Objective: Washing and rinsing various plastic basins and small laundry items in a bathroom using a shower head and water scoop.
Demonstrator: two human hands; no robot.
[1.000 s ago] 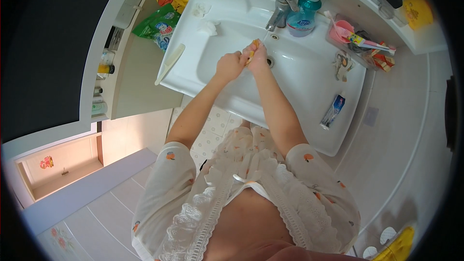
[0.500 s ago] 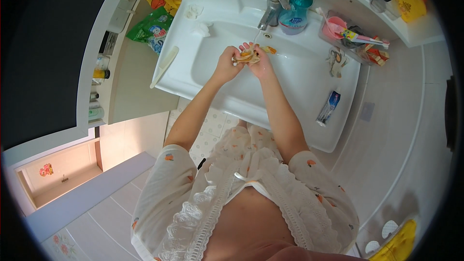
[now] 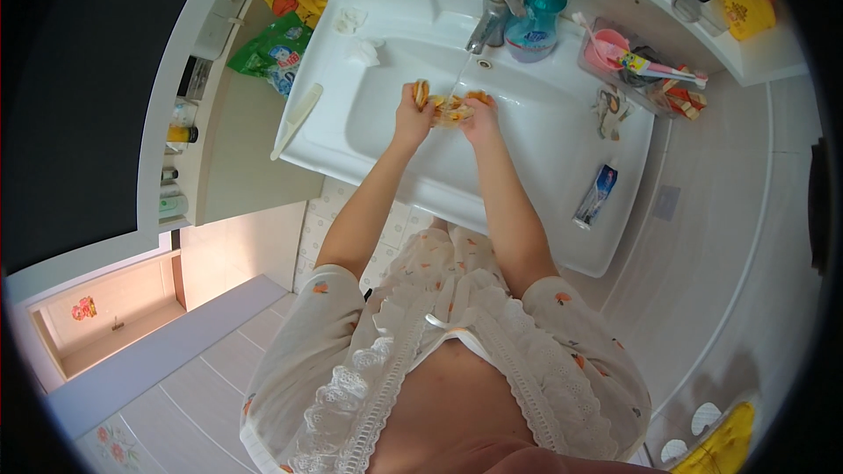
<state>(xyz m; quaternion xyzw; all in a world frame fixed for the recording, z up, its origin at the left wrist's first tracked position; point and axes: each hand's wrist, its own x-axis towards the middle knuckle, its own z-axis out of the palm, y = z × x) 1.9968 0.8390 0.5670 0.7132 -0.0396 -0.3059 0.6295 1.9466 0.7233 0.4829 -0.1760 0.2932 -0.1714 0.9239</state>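
Over the white sink [image 3: 373, 110], my two hands stretch a small crumpled piece of wet-looking yellow-orange and whitish cloth [image 3: 450, 114] between them; its exact kind I cannot make out. My left hand [image 3: 411, 118] is closed on one end, with a yellow-orange fold sticking up past the fingers. Closed on the other end is my right hand [image 3: 480, 120], where another orange-brown fold shows at the fingertips. A thin stream of water runs from the chrome faucet [image 3: 492, 17] toward the cloth.
Beside the faucet stands a blue-green pump bottle [image 3: 536, 26]. A toothpaste tube [image 3: 597, 195] and a hair clip [image 3: 610, 112] lie on the right rim, near a bin of toothbrushes [image 3: 606, 48]. A pale comb [image 3: 299, 118] and white tissue [image 3: 363, 52] are at left.
My hands have moved apart, from close together around the bunched cloth to gripping its two ends. The orange part beside my right hand is now at its fingertips.
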